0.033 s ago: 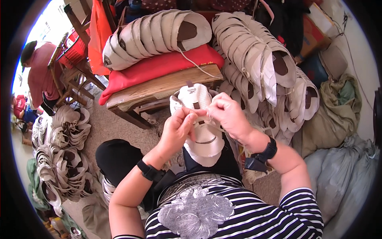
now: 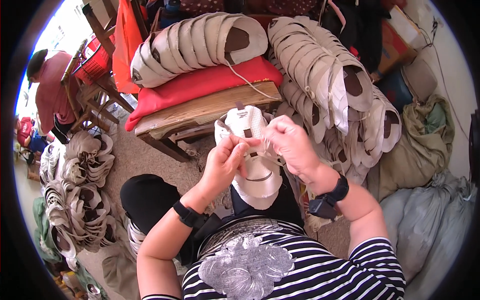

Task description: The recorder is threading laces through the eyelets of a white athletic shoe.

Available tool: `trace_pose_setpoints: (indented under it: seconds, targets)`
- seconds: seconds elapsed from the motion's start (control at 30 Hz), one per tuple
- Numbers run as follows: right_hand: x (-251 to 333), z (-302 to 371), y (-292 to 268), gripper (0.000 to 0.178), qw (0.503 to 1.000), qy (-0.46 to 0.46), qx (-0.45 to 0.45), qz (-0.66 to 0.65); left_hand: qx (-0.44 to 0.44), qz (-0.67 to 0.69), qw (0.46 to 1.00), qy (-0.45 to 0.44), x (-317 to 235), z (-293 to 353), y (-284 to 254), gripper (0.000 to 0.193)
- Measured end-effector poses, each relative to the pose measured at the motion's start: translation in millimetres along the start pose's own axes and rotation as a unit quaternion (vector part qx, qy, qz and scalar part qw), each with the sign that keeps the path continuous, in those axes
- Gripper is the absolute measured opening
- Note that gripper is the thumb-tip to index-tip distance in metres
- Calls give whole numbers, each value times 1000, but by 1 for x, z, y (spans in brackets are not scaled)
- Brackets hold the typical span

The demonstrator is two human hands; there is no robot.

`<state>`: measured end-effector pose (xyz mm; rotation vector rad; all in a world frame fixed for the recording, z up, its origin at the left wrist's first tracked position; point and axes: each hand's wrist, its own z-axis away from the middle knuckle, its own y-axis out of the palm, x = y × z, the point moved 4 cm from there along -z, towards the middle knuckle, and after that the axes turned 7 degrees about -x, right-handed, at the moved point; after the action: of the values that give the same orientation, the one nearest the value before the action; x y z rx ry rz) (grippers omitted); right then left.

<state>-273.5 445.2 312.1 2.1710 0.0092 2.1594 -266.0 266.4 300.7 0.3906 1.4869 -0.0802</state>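
A cream shoe upper (image 2: 257, 189) with brown loops lies over my dark-clad lap, its tongue pointing away from me. My left hand (image 2: 226, 159) is closed at its left side, thumb and index finger pinched together at the lacing edge. On the other side my right hand (image 2: 294, 146) is closed in a pinch on a thin pale shoelace (image 2: 270, 159), just above the upper. The fingers partly hide the eyelets and where the lace runs through.
Ahead stands a wooden bench (image 2: 200, 110) with a red cloth (image 2: 200, 80) and a nested row of shoe uppers (image 2: 192, 47). More stacked uppers (image 2: 320, 65) rise at right, beside sacks (image 2: 425, 215). Piles of uppers (image 2: 82, 195) cover the left floor. A person (image 2: 55, 90) sits far left.
My right hand has shifted slightly right, still pinching the lace. My left hand and the shoe upper stay nearly in place.
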Motion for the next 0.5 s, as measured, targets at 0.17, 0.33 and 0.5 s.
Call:
trace_pose_setpoints:
  seconds: [0.17,0.33,0.5]
  targets:
    - [27,11,23,16,997,36,63,8,-130,-87,985,70,18,6,-6,14]
    - [12,14,29,9,992,70,101,40,-172,-74,980,72,10,5,-1,11]
    - [3,13,35,6,992,31,111,50,-137,58,988,31,15,5,3,13]
